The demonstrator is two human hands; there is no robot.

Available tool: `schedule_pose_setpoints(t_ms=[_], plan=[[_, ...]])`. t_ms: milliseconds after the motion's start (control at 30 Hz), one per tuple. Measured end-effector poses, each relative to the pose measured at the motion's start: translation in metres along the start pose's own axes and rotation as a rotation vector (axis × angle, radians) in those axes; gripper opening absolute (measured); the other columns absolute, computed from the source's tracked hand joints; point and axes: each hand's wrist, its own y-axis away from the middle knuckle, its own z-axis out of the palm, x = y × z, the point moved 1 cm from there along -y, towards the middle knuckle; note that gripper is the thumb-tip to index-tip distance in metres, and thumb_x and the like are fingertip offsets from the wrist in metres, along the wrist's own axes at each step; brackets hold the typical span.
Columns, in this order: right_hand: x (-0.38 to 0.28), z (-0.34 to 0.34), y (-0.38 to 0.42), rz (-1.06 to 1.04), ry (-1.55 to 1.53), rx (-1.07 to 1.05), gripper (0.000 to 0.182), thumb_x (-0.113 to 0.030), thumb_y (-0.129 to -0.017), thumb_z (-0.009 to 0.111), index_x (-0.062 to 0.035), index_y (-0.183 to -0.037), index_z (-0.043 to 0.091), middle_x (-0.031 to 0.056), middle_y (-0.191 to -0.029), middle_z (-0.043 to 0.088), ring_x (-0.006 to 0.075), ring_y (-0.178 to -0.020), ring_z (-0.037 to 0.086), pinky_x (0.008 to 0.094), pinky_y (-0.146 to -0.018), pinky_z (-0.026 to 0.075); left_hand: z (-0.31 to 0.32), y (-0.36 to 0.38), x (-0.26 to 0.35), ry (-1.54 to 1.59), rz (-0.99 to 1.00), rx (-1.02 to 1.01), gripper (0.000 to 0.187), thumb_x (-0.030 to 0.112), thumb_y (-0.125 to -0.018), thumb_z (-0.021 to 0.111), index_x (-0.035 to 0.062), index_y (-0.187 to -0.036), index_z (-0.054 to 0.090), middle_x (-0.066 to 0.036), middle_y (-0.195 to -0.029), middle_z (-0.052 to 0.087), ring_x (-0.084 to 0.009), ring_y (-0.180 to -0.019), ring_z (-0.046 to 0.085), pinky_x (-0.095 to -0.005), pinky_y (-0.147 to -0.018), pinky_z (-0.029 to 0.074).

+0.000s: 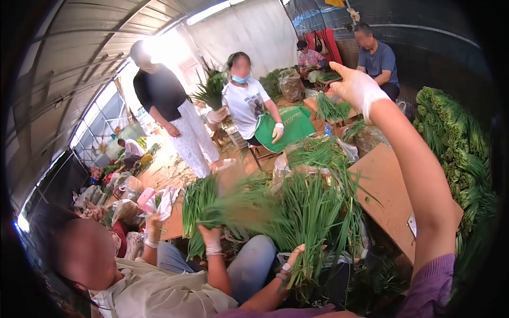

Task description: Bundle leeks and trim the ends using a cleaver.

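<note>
Left hand (293, 259), fingers clamped on bunch of long green chive stalks (313, 222), low at centre beside brown wooden bench (389, 191). Right hand (356, 87), white-gloved, raised high, fingers spread apart, empty.

Purple sleeves, apparently a thin pale glove on the right grip (356, 87).

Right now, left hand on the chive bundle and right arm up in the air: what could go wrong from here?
1. The left hand grips the chive bundle alone and low on the stalks; the long leaves fan out, so the bunch could splay or slip.
2. The raised right hand is away from the work, so nothing steadies the tops.
3. A co-worker's gloved hand shakes another bunch close by; leaves could tangle.
</note>
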Motion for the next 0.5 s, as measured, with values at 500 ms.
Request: schedule_pose_setpoints(t_ms=[500], plan=[[-0.112,0.099,0.072,-0.226,-0.079,-0.494,0.043,-0.033,-0.083,0.052,-0.0162,-0.123,0.055,0.0158,-0.111,0.062,0.0337,-0.103,0.057,0.04,-0.088,0.045,0.052,0.011,0.01,-0.243,0.167,0.052,0.063,0.03,-0.082,0.057,-0.0089,-0.128,0.04,-0.017,-0.115,0.057,-0.0225,-0.092,0.063,-0.0332,-0.073,0.056]])
